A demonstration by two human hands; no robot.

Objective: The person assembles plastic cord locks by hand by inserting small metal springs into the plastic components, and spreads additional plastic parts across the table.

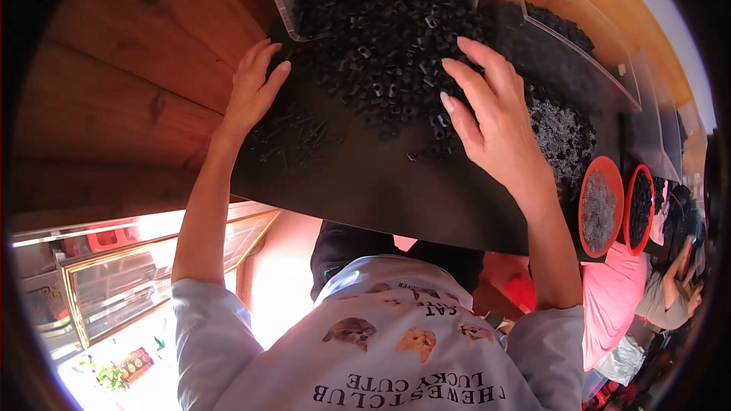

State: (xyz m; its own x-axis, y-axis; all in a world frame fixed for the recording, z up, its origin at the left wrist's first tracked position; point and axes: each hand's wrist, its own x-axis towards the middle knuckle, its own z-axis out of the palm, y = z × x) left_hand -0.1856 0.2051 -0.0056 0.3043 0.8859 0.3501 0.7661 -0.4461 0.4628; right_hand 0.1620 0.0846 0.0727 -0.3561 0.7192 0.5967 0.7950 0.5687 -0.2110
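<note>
My left hand (253,87) is at the left of the heap, thumb and fingers apart, with nothing between them that I can see. It is just beside the near left corner of a clear plastic bin (283,0); whether my fingertips touch that corner I can't make out. From there, I judge, it could guard that side of the heap or steady the bin.

My right hand (499,118) is over the right edge of the heap, its fingers spread and curved toward the left, clamped on nothing visible. Its fingertips are right by the small black pieces (381,68), though contact is hard to judge. The curve looks suited to raking.

Those black pieces fill the bin at the far side and spill from its mouth onto the dark table (388,183) in front of me; the bin seems laid that way so the pieces spread within reach of both hands.

On the left, near my wrist, thin dark screws (301,137) lie scattered apart from the heap, probably to keep the two kinds from mixing. To the right, beyond my right hand, is a pile of small pale bits (567,133). Two red bowls (605,162) stand at the near right edge, one with greyish bits, the other with black ones, seemingly to keep kinds separate.
</note>
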